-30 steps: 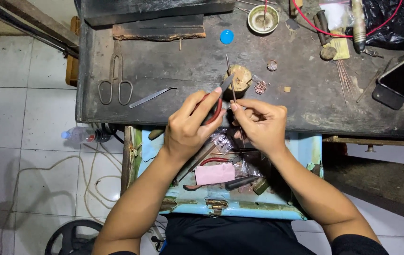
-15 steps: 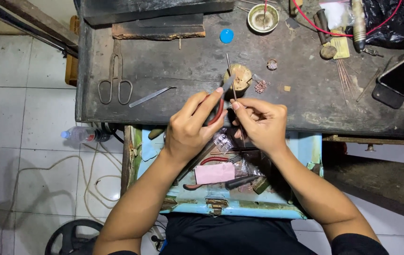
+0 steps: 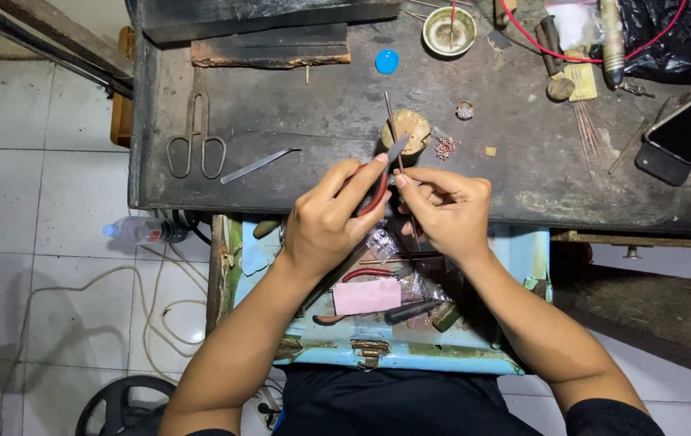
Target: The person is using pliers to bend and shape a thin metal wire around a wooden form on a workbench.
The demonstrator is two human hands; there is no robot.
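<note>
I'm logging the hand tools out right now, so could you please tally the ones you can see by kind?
Red-handled pliers: 3 (one in the left hand, at; two in the drawer, at and)
Shears: 1
Tweezers: 1
Total: 5
The right hand holds a thin rod.

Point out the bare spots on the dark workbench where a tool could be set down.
On the workbench, one bare patch lies between the shears, the blue cap and the tweezers. Another lies right of the right hand, toward the phone. The top right corner and the open drawer are crowded.
</note>
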